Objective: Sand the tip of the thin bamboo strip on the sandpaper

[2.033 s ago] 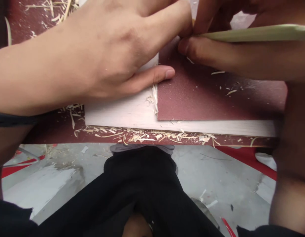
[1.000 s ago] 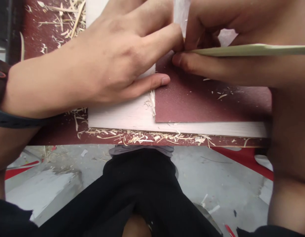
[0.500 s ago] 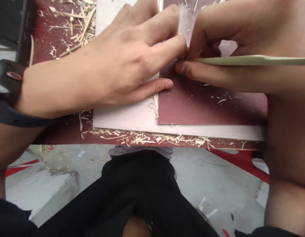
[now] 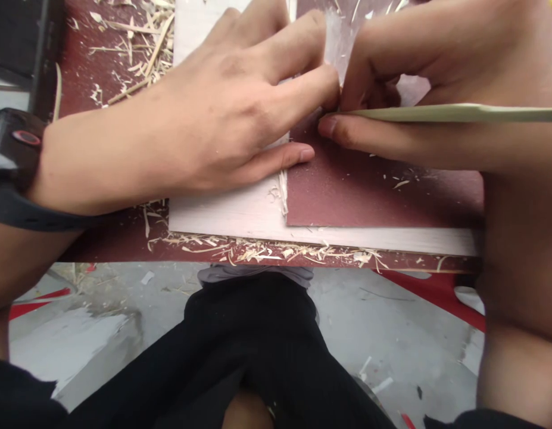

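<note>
My left hand (image 4: pixel 240 107) lies across a pale board (image 4: pixel 222 211) and the edge of a dark red sheet (image 4: pixel 374 199). Its thumb is stretched out and its fingers are spread and bent; some fingertips are hidden. The index fingertip meets my right hand (image 4: pixel 405 83). That hand pinches a long, narrow green bamboo strip (image 4: pixel 463 112), which runs along the thumb and out at the right edge. Where the strip ends, between both hands, is hidden. Crinkled clear plastic (image 4: pixel 339 39) shows behind the meeting fingers.
Pale shavings (image 4: pixel 155 44) lie heaped at the upper left, with more along the front edge of the dark red table (image 4: pixel 124 238). A black object (image 4: pixel 23 44) stands at the far left. Below are my legs (image 4: pixel 258 333) and a grey floor (image 4: pixel 360 322).
Both hands keep almost the same place and hold. The bamboo strip sits slightly lower at the right side; otherwise the view has barely shifted.
</note>
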Motion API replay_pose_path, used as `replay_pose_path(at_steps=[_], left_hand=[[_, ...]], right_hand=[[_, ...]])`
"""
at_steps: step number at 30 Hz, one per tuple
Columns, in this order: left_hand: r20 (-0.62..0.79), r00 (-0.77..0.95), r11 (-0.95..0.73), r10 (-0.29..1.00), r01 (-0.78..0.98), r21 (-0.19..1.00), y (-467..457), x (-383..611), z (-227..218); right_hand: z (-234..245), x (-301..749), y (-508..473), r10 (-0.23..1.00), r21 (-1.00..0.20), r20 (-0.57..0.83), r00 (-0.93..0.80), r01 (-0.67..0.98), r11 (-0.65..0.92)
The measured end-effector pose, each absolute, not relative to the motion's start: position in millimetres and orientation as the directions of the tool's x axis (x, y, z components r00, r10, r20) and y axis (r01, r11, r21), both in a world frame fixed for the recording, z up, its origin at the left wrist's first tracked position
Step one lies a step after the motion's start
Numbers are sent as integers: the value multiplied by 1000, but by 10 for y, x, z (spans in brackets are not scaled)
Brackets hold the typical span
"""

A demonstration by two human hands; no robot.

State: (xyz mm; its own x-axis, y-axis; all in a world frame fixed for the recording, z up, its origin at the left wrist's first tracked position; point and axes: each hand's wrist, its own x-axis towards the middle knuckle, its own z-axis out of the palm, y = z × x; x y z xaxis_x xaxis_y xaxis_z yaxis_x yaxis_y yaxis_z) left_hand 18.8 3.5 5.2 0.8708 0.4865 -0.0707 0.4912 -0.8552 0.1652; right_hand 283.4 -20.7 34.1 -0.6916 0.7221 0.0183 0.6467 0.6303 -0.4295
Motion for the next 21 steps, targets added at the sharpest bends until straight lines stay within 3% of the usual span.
replay_pose_path(at_steps=[7,21], left_hand=[[-120,866,-862,485,497,103,65,209,53],[-71,887,-883,455,460,90,16,176,82]], right_hand=[[320,2837,-184,708,-440,19,-706,630,640],[302,2815,-180,722,-424,-5,-692,656,625]])
